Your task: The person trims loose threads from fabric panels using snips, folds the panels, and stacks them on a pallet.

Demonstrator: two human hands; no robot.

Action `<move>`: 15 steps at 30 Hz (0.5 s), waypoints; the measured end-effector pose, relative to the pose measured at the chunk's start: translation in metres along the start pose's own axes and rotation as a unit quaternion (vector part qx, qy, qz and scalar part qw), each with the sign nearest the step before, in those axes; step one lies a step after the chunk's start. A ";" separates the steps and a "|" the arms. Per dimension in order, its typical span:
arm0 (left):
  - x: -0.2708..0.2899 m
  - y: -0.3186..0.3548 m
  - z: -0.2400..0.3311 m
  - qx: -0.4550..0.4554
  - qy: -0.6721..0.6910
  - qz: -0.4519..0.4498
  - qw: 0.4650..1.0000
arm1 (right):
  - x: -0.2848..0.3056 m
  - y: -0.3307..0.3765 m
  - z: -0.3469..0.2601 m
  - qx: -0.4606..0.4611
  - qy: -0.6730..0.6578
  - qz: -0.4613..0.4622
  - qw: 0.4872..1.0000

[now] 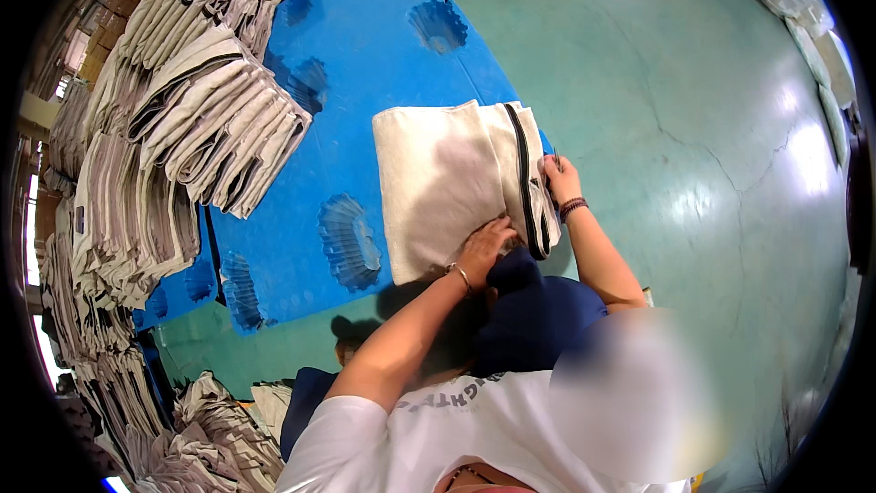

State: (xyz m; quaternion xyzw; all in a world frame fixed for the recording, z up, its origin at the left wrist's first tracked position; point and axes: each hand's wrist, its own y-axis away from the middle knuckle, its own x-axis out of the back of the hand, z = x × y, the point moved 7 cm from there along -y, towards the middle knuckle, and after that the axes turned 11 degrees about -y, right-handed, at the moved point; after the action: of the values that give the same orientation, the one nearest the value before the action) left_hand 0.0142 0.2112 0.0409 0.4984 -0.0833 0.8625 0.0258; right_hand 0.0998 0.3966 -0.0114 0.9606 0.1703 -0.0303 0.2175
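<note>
Green concrete floor; blue pallet carries folded cream sack. Left hand presses flat at its 6 o'clock edge, right hand pinches the 3 o'clock corner, squaring the fold. Finished stacks at 9 o'clock.

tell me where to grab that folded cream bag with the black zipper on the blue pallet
Probably best by the thick folded edge beside the black zipper, coming from the person's right. The folded cream bag lies flat on the blue pallet, so only its edges offer a pinch. The right hand is already at that edge; the left hand presses the near edge.
</note>
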 end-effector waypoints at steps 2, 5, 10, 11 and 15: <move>0.019 0.014 0.005 0.016 0.001 0.076 0.997 | -0.011 0.011 -0.022 -0.028 0.016 0.017 0.999; 0.027 0.025 0.026 -0.001 0.114 0.051 0.992 | -0.022 0.009 -0.026 0.040 0.161 -0.073 0.983; -0.035 0.093 -0.003 0.385 0.535 -0.034 0.751 | -0.046 0.009 -0.012 0.039 0.417 -0.112 0.901; -0.042 0.100 -0.001 0.440 0.614 -0.013 0.655 | -0.043 0.006 -0.012 0.046 0.399 -0.083 0.912; -0.052 0.114 -0.020 0.498 0.750 0.129 0.416 | -0.076 0.025 -0.024 -0.050 0.180 -0.147 0.971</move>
State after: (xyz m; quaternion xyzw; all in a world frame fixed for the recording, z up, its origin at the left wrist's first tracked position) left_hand 0.0090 0.1040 -0.0275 -0.4373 0.3501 0.7773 -0.2865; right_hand 0.0365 0.3620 0.0304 0.9029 0.3468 0.1201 0.2239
